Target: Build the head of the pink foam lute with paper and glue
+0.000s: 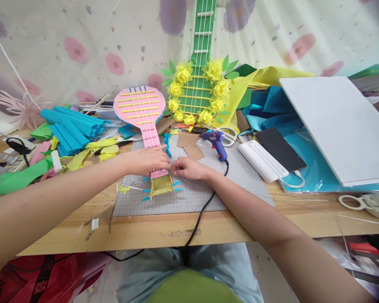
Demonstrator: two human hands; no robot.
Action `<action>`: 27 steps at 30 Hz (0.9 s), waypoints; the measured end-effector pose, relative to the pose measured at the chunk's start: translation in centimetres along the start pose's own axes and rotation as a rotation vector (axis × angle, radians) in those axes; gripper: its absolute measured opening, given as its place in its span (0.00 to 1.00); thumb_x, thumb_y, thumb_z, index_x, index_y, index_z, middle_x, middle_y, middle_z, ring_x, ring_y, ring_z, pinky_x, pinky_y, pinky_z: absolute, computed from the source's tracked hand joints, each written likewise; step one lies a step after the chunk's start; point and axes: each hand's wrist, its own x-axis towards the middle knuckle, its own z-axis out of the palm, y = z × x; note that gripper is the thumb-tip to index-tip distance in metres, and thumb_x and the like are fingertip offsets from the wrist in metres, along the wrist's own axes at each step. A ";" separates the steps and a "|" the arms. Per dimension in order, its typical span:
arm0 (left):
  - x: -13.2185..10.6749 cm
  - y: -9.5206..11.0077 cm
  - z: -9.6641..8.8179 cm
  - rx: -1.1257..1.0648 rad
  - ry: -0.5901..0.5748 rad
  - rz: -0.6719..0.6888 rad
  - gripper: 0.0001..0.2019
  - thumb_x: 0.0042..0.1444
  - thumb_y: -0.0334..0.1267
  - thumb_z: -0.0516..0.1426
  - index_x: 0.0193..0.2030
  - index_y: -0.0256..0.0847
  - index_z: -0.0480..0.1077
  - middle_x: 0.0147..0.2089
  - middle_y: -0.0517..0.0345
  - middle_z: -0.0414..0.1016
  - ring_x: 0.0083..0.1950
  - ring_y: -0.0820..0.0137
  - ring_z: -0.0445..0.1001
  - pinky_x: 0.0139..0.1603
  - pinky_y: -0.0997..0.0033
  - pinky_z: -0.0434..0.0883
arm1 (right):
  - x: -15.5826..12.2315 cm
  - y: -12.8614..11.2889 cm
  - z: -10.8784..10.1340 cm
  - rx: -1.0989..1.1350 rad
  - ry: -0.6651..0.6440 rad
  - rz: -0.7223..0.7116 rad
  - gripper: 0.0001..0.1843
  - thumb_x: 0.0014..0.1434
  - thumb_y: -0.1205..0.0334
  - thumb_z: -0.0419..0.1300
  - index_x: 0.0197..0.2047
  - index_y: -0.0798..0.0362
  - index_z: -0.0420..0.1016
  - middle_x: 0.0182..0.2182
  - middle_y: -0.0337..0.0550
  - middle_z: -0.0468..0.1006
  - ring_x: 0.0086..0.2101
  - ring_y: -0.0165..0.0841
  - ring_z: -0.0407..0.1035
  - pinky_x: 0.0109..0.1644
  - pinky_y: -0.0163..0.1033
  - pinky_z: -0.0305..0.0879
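Note:
A pink paper guitar (139, 106) with yellow strips, white strings and a gold head (162, 186) with blue pegs lies with its neck toward me. My left hand (148, 161) is closed over the lower neck, its index finger stretched to the right and its thumb hidden. Just right of the neck, my right hand (189, 168) has its fingers curled into a pinch; whatever is between the fingertips is too small to make out. A twisted blue paper piece (167, 145) lies beside the neck. Brown cardboard pieces (191, 145) are beyond my right hand.
A purple glue gun (217, 143) rests on the grey cutting mat (240, 185), its black cable crossing to the table edge. Behind stands a green guitar (194, 90) with yellow flowers. Right are a power bank (262, 160), phone (281, 149) and white board (337, 126); left, blue paper (72, 126).

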 end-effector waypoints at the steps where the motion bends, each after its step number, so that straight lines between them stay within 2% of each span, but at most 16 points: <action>1: 0.0 0.0 -0.1 0.004 -0.004 -0.002 0.21 0.42 0.20 0.53 0.44 0.42 0.70 0.43 0.54 0.74 0.49 0.66 0.70 0.66 0.50 0.45 | -0.1 -0.2 0.0 -0.092 0.049 -0.062 0.05 0.50 0.71 0.51 0.27 0.55 0.68 0.23 0.37 0.65 0.30 0.30 0.61 0.39 0.36 0.56; 4: -0.1 0.1 -0.2 0.001 0.000 -0.009 0.21 0.43 0.21 0.53 0.43 0.42 0.70 0.43 0.55 0.74 0.49 0.67 0.70 0.67 0.50 0.43 | -0.3 -0.7 0.1 -0.336 0.152 -0.203 0.09 0.51 0.72 0.50 0.27 0.55 0.70 0.23 0.41 0.65 0.33 0.33 0.59 0.41 0.38 0.54; 6: -0.2 0.1 -0.3 -0.009 0.013 -0.009 0.20 0.43 0.21 0.54 0.43 0.42 0.71 0.43 0.55 0.75 0.49 0.67 0.70 0.67 0.50 0.43 | -0.3 -0.9 0.2 -0.398 0.166 -0.216 0.09 0.52 0.71 0.50 0.28 0.55 0.71 0.23 0.41 0.65 0.33 0.34 0.59 0.41 0.39 0.53; 10: -0.2 0.2 -0.5 -0.022 0.023 -0.006 0.19 0.43 0.21 0.54 0.42 0.42 0.71 0.42 0.56 0.75 0.48 0.67 0.71 0.67 0.51 0.43 | 0.0 -0.6 0.2 -0.269 0.117 -0.123 0.07 0.52 0.70 0.52 0.28 0.55 0.71 0.24 0.40 0.67 0.33 0.32 0.61 0.42 0.37 0.54; 13: -0.2 0.3 -0.6 -0.021 0.017 -0.016 0.20 0.43 0.21 0.53 0.42 0.43 0.71 0.42 0.57 0.75 0.47 0.68 0.71 0.67 0.52 0.43 | 0.4 -0.4 0.2 -0.087 0.016 -0.007 0.05 0.52 0.70 0.53 0.28 0.55 0.69 0.23 0.37 0.67 0.30 0.29 0.61 0.38 0.35 0.55; 15: -0.3 0.4 -0.7 -0.012 0.011 -0.024 0.19 0.44 0.21 0.53 0.42 0.43 0.71 0.41 0.57 0.75 0.47 0.69 0.71 0.67 0.52 0.43 | 0.5 -0.4 0.3 -0.049 -0.018 0.033 0.06 0.52 0.70 0.53 0.27 0.55 0.69 0.21 0.36 0.67 0.28 0.29 0.61 0.36 0.34 0.54; 20: -0.4 0.3 -0.6 -0.001 0.007 -0.019 0.18 0.43 0.21 0.53 0.41 0.42 0.71 0.40 0.57 0.75 0.46 0.68 0.72 0.67 0.52 0.43 | 0.1 -1.1 0.8 -0.344 0.170 -0.137 0.08 0.53 0.70 0.52 0.28 0.55 0.72 0.24 0.42 0.67 0.34 0.34 0.61 0.42 0.39 0.52; 22: -0.6 0.1 -0.5 -0.005 0.012 -0.018 0.19 0.43 0.20 0.53 0.41 0.42 0.71 0.41 0.57 0.75 0.47 0.68 0.71 0.67 0.51 0.42 | 0.1 -1.3 1.0 -0.404 0.201 -0.170 0.09 0.53 0.70 0.51 0.28 0.55 0.72 0.24 0.43 0.67 0.34 0.34 0.61 0.42 0.40 0.52; 25: -0.8 -0.1 -0.4 -0.019 0.014 -0.020 0.20 0.42 0.20 0.53 0.42 0.42 0.71 0.41 0.56 0.75 0.47 0.68 0.71 0.67 0.51 0.42 | 0.4 -1.2 1.2 -0.308 0.190 -0.091 0.08 0.52 0.70 0.53 0.28 0.56 0.72 0.25 0.42 0.69 0.33 0.33 0.62 0.42 0.38 0.53; 27: -0.9 -0.2 -0.4 -0.036 0.009 -0.023 0.20 0.43 0.20 0.52 0.42 0.42 0.71 0.42 0.56 0.75 0.47 0.69 0.71 0.67 0.51 0.42 | 0.8 -0.9 1.3 -0.134 0.110 0.021 0.06 0.52 0.70 0.53 0.29 0.56 0.72 0.23 0.38 0.69 0.30 0.30 0.62 0.39 0.36 0.54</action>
